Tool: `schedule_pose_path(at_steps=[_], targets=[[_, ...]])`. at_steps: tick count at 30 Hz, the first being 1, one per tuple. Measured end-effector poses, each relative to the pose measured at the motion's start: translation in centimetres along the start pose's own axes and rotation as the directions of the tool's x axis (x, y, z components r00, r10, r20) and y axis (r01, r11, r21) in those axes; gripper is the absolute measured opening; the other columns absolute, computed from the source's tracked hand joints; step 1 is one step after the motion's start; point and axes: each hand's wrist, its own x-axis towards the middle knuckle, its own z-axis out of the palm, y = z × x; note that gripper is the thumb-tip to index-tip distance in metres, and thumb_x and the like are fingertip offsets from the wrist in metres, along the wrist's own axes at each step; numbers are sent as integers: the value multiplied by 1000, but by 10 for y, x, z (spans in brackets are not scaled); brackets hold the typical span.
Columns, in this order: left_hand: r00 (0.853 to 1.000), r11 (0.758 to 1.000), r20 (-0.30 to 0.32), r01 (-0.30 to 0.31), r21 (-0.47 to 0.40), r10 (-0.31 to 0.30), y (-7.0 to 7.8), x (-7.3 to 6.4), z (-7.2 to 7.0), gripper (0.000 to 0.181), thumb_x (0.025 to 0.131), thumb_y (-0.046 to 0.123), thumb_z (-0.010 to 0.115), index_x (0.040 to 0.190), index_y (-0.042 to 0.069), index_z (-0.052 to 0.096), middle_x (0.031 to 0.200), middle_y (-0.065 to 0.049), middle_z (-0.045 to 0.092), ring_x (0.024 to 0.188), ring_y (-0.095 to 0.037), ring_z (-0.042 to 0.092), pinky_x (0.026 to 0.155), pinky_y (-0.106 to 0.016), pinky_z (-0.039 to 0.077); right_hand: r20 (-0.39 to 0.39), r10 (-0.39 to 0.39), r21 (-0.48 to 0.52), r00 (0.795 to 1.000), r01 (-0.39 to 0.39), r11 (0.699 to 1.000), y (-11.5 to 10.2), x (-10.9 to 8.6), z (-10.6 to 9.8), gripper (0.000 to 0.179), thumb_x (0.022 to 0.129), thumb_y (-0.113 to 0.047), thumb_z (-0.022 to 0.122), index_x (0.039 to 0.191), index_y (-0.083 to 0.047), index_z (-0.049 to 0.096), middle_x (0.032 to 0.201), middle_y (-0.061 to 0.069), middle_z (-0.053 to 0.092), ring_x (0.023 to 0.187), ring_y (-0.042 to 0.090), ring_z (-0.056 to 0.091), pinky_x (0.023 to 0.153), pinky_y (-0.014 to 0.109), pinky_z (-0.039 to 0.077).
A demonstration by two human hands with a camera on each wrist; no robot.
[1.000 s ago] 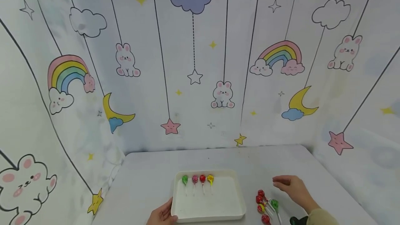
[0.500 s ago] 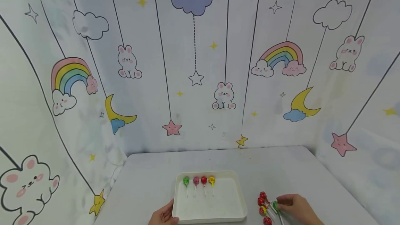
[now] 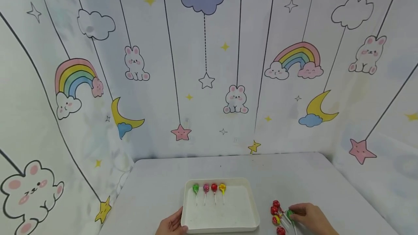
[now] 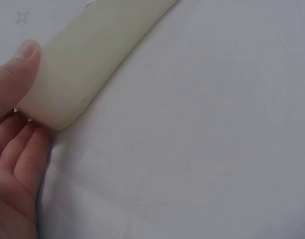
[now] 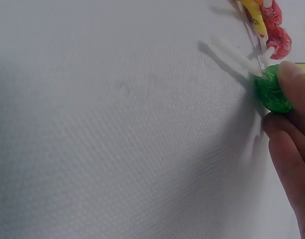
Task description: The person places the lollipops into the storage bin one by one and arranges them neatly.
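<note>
A cream tray (image 3: 236, 207) lies on the table, with a row of lollipops near its far rim: green (image 3: 196, 188), pink (image 3: 206, 188), red (image 3: 214, 187) and yellow (image 3: 222, 188). My left hand (image 3: 171, 223) grips the tray's near left corner, thumb at the rim and fingers against the outer side. To the right of the tray, my right hand (image 3: 310, 216) pinches a green-wrapped lollipop (image 5: 273, 92) by its head between thumb and fingers. Its white stick (image 5: 237, 57) points away from the hand.
Beside the right hand lies a loose pile of lollipops, with red ones (image 3: 276, 204) and a yellow-and-red one (image 3: 276, 220). The white table (image 3: 156, 188) ends at a back wall (image 3: 202, 111) printed with rabbits, stars and rainbows.
My right hand has come down and left to the pile and now pinches the green lollipop. A dark green thing by the right sleeve is out of sight. The left hand stays on the tray.
</note>
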Motion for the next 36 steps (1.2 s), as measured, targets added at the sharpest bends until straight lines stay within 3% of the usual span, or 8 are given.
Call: schedule_pose_path(at_steps=[15,24,29,36], targets=[[1000,1000,22,-2,-4,2,0,0,-1,86,97,18,72,152,-20,19,156,-42,24,145,-51,35,104,-28,55,-52,9,25,999,-8,1000,-1,-1,-4,36,81,-25,86,107,-2,76,101,8,78,94,25,73,82,45,63],[1000,1000,28,-15,11,15,0,0,0,86,97,16,73,151,-22,18,155,-43,22,144,-52,35,103,-28,56,-125,-203,-14,971,202,979,-19,-3,-31,31,85,-25,83,107,-5,77,102,7,79,88,15,75,72,26,63],[1000,1000,17,-8,-3,8,-5,1,-3,87,96,18,73,152,-20,20,156,-42,24,144,-51,37,103,-29,56,-137,-226,-12,965,226,974,-38,8,-37,33,86,-28,83,110,-6,77,105,7,79,94,20,75,74,29,63],[1000,999,-8,-8,38,8,-4,2,-2,88,95,22,75,153,-19,23,156,-40,26,144,-49,38,102,-28,56,-139,-272,52,952,282,958,-88,26,-26,31,87,-21,82,112,-3,76,107,11,78,100,27,75,82,41,65]])
